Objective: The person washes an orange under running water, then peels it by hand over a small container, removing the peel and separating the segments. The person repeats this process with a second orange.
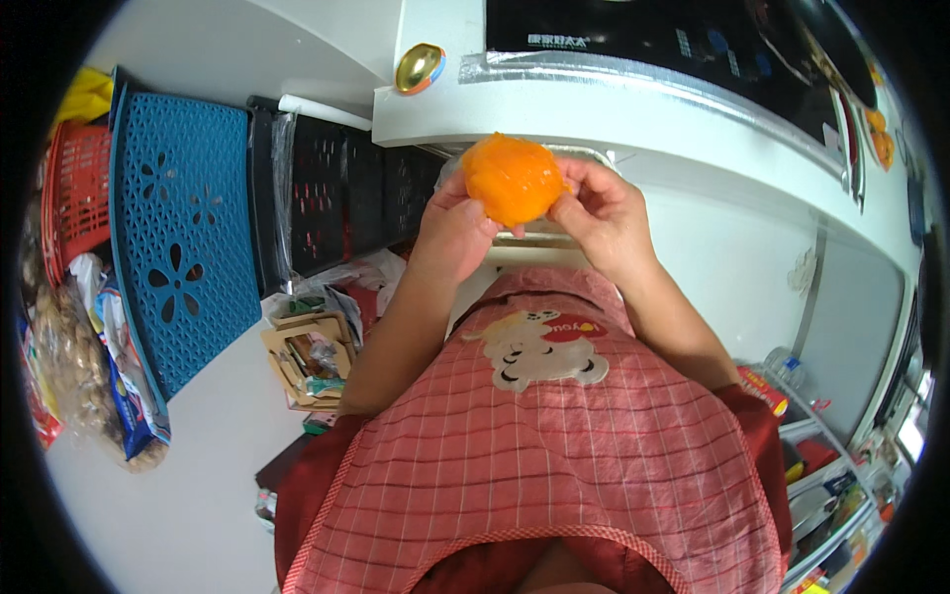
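Observation:
A soft, glossy, bright orange round piece, perhaps peeled fruit or dough (513,180), is held up between both hands in front of the counter's edge. My left hand (460,237) grips its left and lower side, thumb in front. My right hand (603,215) pinches its right edge between thumb and fingers. Behind and below it, a pale container or bin (538,241) is partly hidden by the hands. A red checked apron with a bear patch (549,356) covers my front.
A gold jar lid (419,68) lies on the white counter (534,108) beside a black cooktop (631,37). On the left stand a blue perforated plastic basket (185,223), a red basket (82,193) and black crates (334,193). A cardboard box (308,356) sits on the floor; shelves (831,482) stand right.

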A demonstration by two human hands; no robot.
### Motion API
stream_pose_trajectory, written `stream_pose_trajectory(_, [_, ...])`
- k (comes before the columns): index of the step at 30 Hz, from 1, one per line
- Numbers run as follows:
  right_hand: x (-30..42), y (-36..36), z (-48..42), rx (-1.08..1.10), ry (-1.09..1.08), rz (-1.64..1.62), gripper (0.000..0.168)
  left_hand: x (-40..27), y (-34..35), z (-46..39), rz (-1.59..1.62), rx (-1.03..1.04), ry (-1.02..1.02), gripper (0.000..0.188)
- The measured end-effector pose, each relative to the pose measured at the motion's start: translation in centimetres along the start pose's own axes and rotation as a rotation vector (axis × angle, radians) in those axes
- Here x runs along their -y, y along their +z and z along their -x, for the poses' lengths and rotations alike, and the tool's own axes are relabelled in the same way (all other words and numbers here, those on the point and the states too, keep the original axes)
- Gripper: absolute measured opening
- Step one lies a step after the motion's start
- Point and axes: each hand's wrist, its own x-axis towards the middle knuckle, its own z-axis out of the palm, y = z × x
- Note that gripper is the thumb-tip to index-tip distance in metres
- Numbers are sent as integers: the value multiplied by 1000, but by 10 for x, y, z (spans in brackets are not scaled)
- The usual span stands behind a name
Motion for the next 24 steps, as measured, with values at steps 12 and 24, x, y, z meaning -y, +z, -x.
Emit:
stream_pose_trajectory(12, [81,-7,34,193,-174,5,27,-79,98,22,-95,125,-168,63])
stream_pose_trajectory(24, [137,-3,24,583,-345,91,26,-99,121,7,-313,596,366,66])
